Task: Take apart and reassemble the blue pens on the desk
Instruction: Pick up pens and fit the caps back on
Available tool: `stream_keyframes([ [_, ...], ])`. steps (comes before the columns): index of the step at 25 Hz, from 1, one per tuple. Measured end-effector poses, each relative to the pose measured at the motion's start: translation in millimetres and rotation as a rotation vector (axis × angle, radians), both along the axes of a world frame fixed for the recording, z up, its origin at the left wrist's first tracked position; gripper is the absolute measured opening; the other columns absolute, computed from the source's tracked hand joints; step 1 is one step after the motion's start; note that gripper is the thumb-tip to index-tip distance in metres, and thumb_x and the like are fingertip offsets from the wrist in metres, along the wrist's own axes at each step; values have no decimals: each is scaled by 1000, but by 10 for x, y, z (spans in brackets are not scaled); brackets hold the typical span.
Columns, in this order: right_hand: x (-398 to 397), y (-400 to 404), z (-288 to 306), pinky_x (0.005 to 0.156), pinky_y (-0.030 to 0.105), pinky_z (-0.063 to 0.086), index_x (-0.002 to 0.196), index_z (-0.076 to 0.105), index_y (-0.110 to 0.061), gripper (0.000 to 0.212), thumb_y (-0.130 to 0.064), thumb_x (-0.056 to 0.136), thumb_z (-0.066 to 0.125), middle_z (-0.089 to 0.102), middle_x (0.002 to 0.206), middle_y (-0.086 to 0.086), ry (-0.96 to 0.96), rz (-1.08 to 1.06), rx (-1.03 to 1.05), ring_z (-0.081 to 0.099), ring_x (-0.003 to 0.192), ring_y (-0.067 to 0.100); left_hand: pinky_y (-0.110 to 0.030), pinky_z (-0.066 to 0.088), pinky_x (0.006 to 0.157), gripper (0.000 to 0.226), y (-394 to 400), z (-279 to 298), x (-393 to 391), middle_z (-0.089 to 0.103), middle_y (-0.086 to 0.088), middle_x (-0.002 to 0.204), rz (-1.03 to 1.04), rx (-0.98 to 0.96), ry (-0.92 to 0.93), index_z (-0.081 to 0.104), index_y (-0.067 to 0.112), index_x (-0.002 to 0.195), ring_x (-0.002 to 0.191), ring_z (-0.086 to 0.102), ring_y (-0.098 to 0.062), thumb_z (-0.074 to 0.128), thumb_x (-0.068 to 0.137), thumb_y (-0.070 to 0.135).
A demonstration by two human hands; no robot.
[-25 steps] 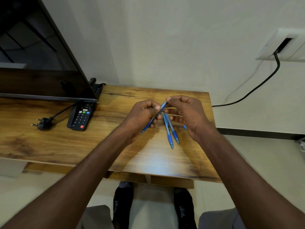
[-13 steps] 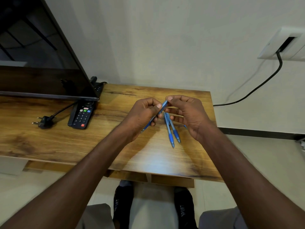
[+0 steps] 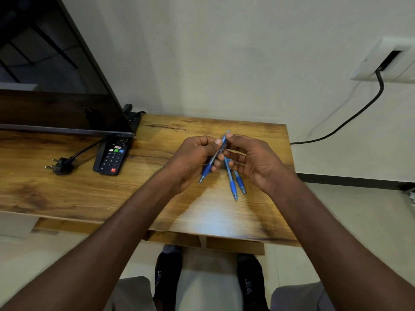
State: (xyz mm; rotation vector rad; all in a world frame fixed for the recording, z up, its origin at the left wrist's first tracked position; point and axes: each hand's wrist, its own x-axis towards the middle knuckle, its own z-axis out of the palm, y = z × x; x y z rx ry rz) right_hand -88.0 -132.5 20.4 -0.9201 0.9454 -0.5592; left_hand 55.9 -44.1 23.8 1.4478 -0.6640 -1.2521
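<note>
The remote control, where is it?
The remote control lies on the desk at left, under the screen's corner, right of a loose plug.

The word "SPORT" is on each black shoe, the left one (image 3: pixel 167 286) and the right one (image 3: pixel 251 286), under the desk (image 3: pixel 67 194).

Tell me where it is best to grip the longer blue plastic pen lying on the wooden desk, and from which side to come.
Probably grip the longer blue plastic pen on its dark-blue rubber sleeve near the tip, from above: that end lies exposed toward the desk's near edge, while the right hand covers the far end.
</note>
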Motion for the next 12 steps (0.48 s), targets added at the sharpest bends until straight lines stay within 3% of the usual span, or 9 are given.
stream_keyframes([
  [5, 15, -29, 49, 80, 32, 54, 103, 67, -15, 16, -31, 103, 62, 80, 108, 5, -196, -25, 174, 74, 97, 21, -28, 53, 63, 31, 86, 32, 104, 71, -13, 82, -165, 93, -28, 69, -4, 118, 68, 66, -18, 60, 107, 23],
  [8, 100, 62, 56, 71, 33, 49, 106, 67, -13, 33, -40, 108, 49, 74, 89, 4, -321, -11, 287, 72, 89, 21, -28, 53, 65, 31, 105, 23, 122, 73, -14, 82, -182, 80, -44, 71, -6, 115, 69, 68, -20, 62, 105, 22],
  [12, 196, 95, 50, 61, 34, 38, 104, 61, -12, 50, -54, 110, 35, 50, 67, 0, -384, -29, 283, 58, 72, 20, -30, 54, 70, 32, 124, 29, 130, 76, -16, 89, -212, 92, -80, 72, -6, 115, 76, 70, -22, 66, 103, 23],
])
